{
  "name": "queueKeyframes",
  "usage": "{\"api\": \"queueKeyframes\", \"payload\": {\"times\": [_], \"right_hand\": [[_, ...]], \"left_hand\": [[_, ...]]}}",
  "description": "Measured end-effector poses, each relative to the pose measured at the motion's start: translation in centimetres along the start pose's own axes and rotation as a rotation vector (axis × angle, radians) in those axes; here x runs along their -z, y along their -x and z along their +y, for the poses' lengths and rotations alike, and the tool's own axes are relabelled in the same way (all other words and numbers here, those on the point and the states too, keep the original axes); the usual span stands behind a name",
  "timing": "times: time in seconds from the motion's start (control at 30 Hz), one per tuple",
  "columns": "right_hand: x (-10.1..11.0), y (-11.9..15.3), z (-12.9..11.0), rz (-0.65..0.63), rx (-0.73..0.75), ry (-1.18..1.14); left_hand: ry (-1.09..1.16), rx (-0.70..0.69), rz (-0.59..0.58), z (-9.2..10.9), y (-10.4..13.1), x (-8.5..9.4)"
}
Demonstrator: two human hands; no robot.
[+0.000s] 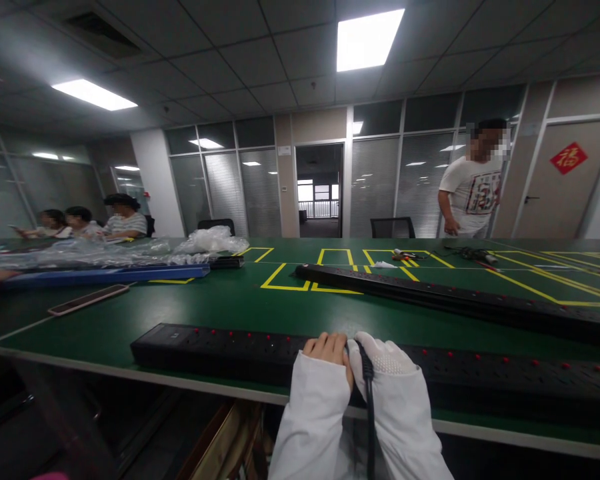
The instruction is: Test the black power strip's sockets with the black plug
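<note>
A long black power strip (215,350) with red-marked sockets lies along the near edge of the green table. My bare left hand (329,350) rests on its middle, fingers together and curled over the top. Close beside it is my right hand (383,357), in a white dotted glove and also closed over the strip. A black power cable (370,413) comes up between my forearms and passes at the thumb side of the glove, apparently gripped there. The cable's upper end is partly hidden by the fingers.
A second long black power strip (430,293) lies slantwise behind. A phone (89,300), a blue rail (105,275) and plastic wrap (210,241) are at left. Tools (405,255) and a coiled cable (473,255) sit farther back. A person (473,187) stands beyond the table; others sit at left.
</note>
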State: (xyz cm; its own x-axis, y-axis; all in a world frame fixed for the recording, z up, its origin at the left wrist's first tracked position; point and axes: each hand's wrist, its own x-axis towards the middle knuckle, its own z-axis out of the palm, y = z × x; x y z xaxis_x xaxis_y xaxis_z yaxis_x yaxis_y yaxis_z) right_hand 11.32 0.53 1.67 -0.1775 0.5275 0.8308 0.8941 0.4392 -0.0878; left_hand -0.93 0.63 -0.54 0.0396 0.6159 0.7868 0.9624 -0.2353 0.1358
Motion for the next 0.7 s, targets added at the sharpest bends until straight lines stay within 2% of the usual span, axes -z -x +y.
{"api": "queueKeyframes", "payload": {"times": [0.17,0.4,0.57,0.7], "right_hand": [[-0.36,0.02,0.21,0.01,0.004,-0.006],[-0.32,0.0,0.15,-0.04,-0.009,-0.004],[-0.38,0.05,0.19,-0.016,-0.003,0.0],[-0.15,-0.02,0.11,-0.028,0.005,0.01]], "left_hand": [[0.007,0.001,0.05,-0.16,-0.04,-0.63],[-0.007,-0.01,0.006,-0.14,-0.16,-0.24],[-0.019,-0.001,0.055,-0.21,-0.13,-0.54],[-0.033,-0.018,0.049,-0.24,-0.15,-0.49]]}}
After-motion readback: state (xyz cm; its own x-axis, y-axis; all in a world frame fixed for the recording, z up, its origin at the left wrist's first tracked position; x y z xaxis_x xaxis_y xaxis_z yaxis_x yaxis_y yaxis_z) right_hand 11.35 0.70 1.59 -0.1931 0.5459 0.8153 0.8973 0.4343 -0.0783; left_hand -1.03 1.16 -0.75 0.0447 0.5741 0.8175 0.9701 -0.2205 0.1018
